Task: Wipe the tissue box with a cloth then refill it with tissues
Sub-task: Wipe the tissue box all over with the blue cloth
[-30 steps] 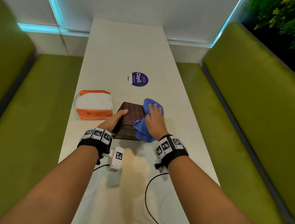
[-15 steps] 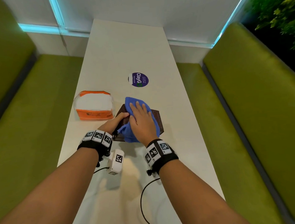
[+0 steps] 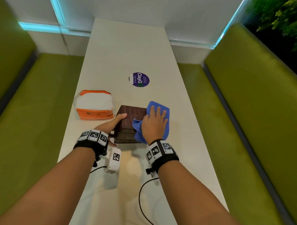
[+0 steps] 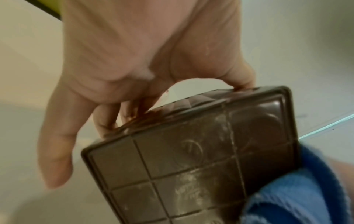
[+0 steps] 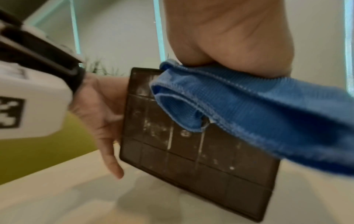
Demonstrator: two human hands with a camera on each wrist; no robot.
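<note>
The left hand [image 3: 113, 125] grips the tilted box [image 3: 131, 119] on its left; the right hand's [image 3: 154, 124] flat fingers press the cloth [image 3: 161, 108] against its right side.

A dark brown woven-textured plastic tissue box [image 3: 132, 114] shows a grid-ribbed base with whitish smears. Right of it lies a plain bright blue microfibre cloth [image 3: 158, 106]. Left, an orange-and-white soft tissue pack [image 3: 93, 104]. Farther off, a round purple sticker [image 3: 139, 79] — white lettering — on the cream table [image 3: 124, 50].

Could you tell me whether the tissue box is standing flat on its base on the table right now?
No, the left hand holds the tissue box tipped up, so its gridded base faces the right wrist camera.
</note>
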